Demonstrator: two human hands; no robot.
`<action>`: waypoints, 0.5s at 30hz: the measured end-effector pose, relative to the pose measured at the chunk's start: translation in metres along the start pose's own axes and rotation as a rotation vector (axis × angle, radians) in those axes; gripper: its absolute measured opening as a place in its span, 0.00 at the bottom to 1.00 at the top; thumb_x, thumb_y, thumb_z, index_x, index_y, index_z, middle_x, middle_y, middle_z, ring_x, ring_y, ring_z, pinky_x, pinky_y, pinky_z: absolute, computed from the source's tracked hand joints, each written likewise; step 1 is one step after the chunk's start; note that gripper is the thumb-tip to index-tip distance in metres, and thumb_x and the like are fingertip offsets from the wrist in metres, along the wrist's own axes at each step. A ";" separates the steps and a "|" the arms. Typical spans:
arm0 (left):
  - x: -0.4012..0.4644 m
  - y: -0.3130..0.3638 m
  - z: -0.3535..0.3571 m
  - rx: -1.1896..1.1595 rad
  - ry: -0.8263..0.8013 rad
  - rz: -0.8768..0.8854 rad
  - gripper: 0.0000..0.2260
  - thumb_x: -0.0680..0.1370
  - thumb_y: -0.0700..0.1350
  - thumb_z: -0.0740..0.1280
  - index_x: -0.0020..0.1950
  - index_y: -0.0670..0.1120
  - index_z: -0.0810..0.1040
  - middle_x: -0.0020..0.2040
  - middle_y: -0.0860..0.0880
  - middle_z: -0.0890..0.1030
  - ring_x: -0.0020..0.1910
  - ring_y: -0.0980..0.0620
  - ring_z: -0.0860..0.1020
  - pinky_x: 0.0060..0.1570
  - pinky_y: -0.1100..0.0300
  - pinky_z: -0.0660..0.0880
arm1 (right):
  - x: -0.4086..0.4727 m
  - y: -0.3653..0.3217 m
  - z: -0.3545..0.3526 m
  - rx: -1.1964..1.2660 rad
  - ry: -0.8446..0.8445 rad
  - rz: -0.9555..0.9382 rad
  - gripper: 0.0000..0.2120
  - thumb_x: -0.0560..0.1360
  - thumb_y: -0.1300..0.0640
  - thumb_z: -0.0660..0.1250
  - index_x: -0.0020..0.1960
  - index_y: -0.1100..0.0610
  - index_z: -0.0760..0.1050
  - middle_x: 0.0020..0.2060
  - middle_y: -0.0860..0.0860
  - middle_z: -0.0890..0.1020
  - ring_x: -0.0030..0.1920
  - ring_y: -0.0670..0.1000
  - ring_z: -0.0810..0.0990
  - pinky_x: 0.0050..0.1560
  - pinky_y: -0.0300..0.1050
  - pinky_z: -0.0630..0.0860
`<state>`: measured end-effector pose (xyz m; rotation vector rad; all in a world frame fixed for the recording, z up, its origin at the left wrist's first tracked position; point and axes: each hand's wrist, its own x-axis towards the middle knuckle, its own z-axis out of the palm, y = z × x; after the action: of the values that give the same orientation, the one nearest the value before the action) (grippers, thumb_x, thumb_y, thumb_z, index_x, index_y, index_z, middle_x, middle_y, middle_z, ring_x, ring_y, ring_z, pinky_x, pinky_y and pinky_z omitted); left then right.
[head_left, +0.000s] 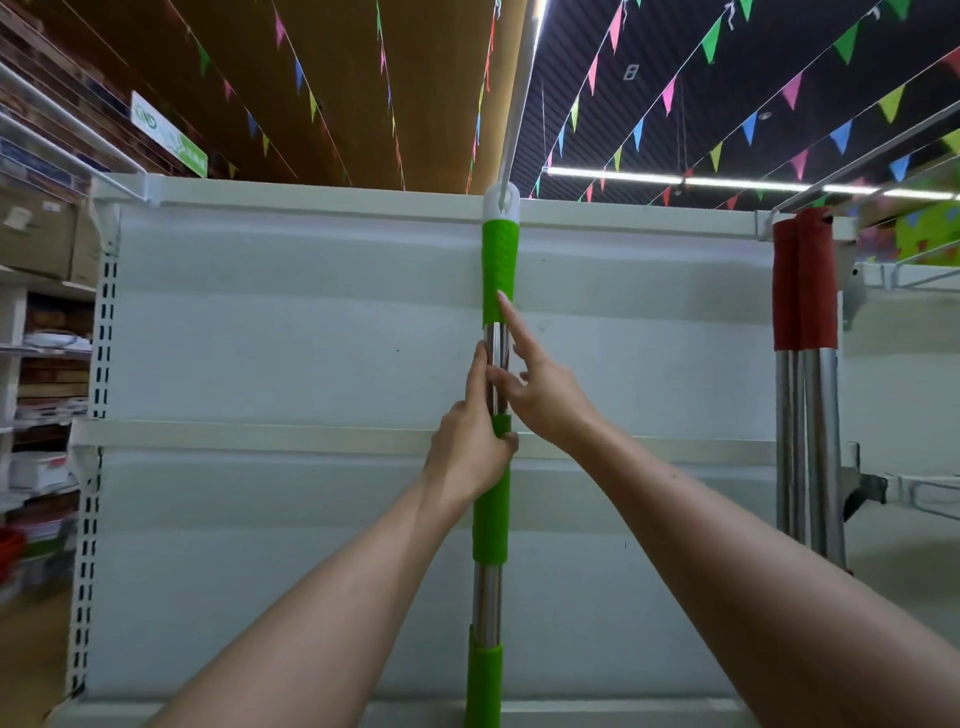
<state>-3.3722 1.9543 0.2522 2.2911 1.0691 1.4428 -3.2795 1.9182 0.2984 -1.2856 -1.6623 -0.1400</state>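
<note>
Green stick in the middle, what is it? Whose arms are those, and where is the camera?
The camera sits on a person's head, so you see their own two arms reaching forward. The green stick is a long handle with green grips and shiny metal between, hanging by its white cap from a metal hook. The left hand grips it lower down; the right hand holds the metal part, one of its fingers stretched up to the top grip. Behind stands a white shelf wall. Red-handled poles hang on the right.
</note>
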 end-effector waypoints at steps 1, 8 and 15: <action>0.000 -0.001 -0.001 0.000 -0.008 0.002 0.42 0.77 0.41 0.66 0.76 0.59 0.37 0.64 0.42 0.76 0.57 0.41 0.78 0.54 0.52 0.76 | 0.000 0.000 0.001 -0.005 -0.018 -0.006 0.34 0.81 0.58 0.58 0.75 0.36 0.42 0.70 0.56 0.69 0.59 0.58 0.78 0.49 0.39 0.73; -0.001 -0.002 -0.007 -0.032 -0.088 0.022 0.42 0.77 0.43 0.65 0.76 0.59 0.35 0.57 0.40 0.80 0.46 0.41 0.80 0.42 0.56 0.75 | -0.002 0.001 0.017 0.035 -0.049 -0.032 0.31 0.82 0.59 0.50 0.74 0.38 0.37 0.67 0.61 0.72 0.43 0.60 0.80 0.47 0.49 0.75; 0.000 -0.007 -0.016 -0.072 -0.262 0.025 0.48 0.75 0.37 0.66 0.73 0.59 0.30 0.57 0.36 0.77 0.41 0.42 0.79 0.32 0.60 0.71 | -0.007 0.004 0.021 0.051 -0.072 -0.021 0.30 0.83 0.57 0.49 0.74 0.37 0.35 0.70 0.62 0.68 0.52 0.65 0.79 0.56 0.58 0.75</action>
<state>-3.3890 1.9558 0.2561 2.3668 0.8995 1.1289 -3.2899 1.9278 0.2805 -1.2487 -1.7302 -0.0641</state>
